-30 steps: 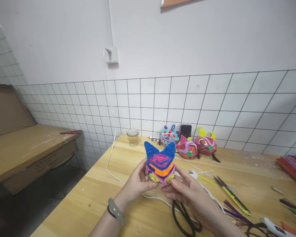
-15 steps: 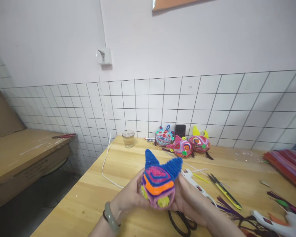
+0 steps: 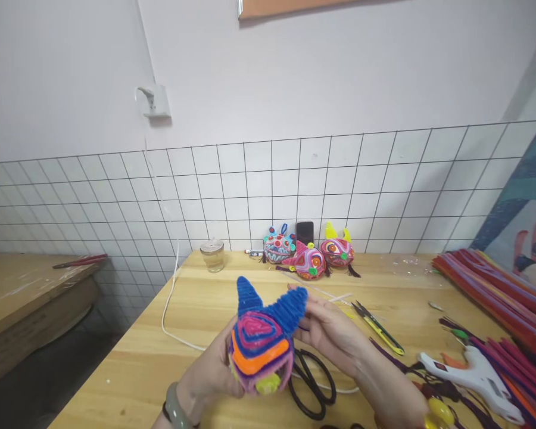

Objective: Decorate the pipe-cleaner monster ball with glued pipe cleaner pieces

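A ball-shaped animal head made of coiled pipe cleaners (image 3: 261,348) has two blue pointed ears, with orange, pink and purple bands and yellow lumps low on its front. My left hand (image 3: 214,366), with a grey-green bangle on its wrist, is wrapped round its left side. At the right ear, my right hand (image 3: 333,330) has its fingers curled against the ear's outer side; the ear partly hides the fingertips. Below that hand lie black-handled scissors (image 3: 315,387), partly covered by the ball.
Three similar finished pieces, including a pink one (image 3: 310,262), stand by the wall near a phone (image 3: 304,232). A glass cup (image 3: 212,256) is at back left. To the right lie a yellow-black cutter (image 3: 379,330), a white glue gun (image 3: 469,378) and pipe cleaner bundles (image 3: 486,298).
The view has turned right, showing more of the glue gun and pipe cleaners. My right hand has shifted from the ball's side up to the right ear; my left hand keeps its hold.
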A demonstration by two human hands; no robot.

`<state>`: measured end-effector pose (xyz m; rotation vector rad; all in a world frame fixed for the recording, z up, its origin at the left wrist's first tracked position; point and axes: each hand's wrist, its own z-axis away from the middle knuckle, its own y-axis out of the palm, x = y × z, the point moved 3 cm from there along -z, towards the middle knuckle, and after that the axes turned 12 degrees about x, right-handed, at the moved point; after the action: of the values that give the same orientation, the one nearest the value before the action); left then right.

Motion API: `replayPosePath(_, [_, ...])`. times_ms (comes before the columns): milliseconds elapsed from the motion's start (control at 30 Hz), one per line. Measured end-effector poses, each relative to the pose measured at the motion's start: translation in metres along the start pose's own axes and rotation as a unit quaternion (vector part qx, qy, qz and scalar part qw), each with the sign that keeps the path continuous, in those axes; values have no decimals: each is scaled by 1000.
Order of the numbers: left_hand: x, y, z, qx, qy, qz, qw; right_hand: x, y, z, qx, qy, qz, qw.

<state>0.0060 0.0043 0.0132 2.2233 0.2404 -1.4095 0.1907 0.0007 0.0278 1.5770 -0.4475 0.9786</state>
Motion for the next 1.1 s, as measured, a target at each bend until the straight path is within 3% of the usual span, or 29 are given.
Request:
replayPosePath(100, [-5, -3, 0, -37, 15, -2, 999, 7, -3, 4, -24, 41, 184, 982])
replayPosePath(233, [-5, -2, -4, -73, 7, 5, 997, 16, -3, 13, -11, 84, 450, 889])
replayPosePath(300, [-1, -4, -5, -103, 3, -1, 995, 19, 2, 18, 6, 66, 488, 870])
replayPosePath(500, [5, -9, -10, -152, 1, -62, 986, 16, 25, 23, 128, 98, 316, 935])
replayPosePath(800, [2, 3, -18, -79, 30, -15, 996, 4, 19, 12, 61, 97, 195, 974])
replayPosePath(1100, [-1, 4, -19, -109, 39, -42, 992, 0, 14, 10, 37, 110, 150, 982])
